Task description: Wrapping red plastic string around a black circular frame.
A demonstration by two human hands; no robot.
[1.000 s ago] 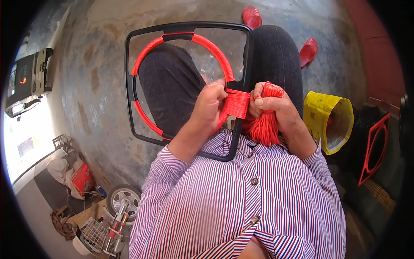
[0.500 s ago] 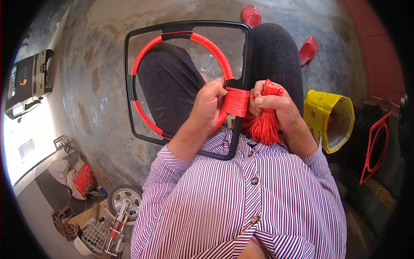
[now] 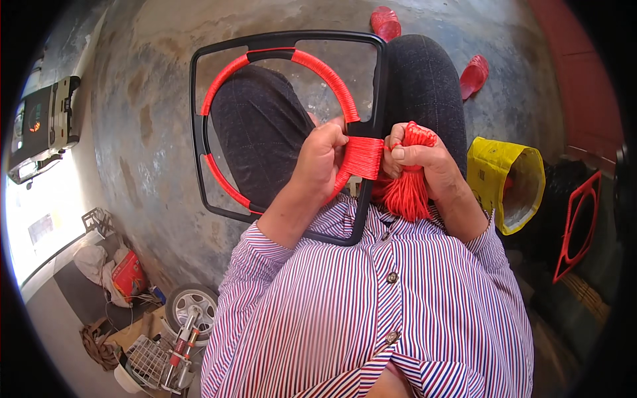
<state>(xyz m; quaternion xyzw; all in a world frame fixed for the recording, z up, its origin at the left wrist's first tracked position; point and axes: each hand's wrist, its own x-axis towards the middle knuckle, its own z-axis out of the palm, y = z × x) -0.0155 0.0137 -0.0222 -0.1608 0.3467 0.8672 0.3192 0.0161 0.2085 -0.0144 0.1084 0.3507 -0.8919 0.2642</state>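
Note:
A black frame point(image 3: 289, 34), square with a round ring inside, rests tilted over my lap. Red cord point(image 3: 330, 74) is wound tightly round much of the ring, with short black parts left bare. Between ring and outer bar, on the right side, lies a flat band of side-by-side red strands point(image 3: 364, 156). My left hand point(image 3: 321, 159) grips the ring beside this band, thumb on top and other fingers partly hidden behind. Just right of the frame, my right hand point(image 3: 424, 159) is closed round a bundle of red cord point(image 3: 413, 192), whose loose strands hang toward my shirt.
A yellow bag point(image 3: 494, 182) stands open at the right, near a red frame point(image 3: 576, 225) with a round ring. Red slippers point(image 3: 474, 78) are on the concrete floor ahead. At lower left are a wheel point(image 3: 192, 308) and a wire basket point(image 3: 147, 358); a vehicle point(image 3: 45, 129) stands at far left.
Almost nothing differs. My left hand and the frame have shifted very slightly left; both hands keep their grips.

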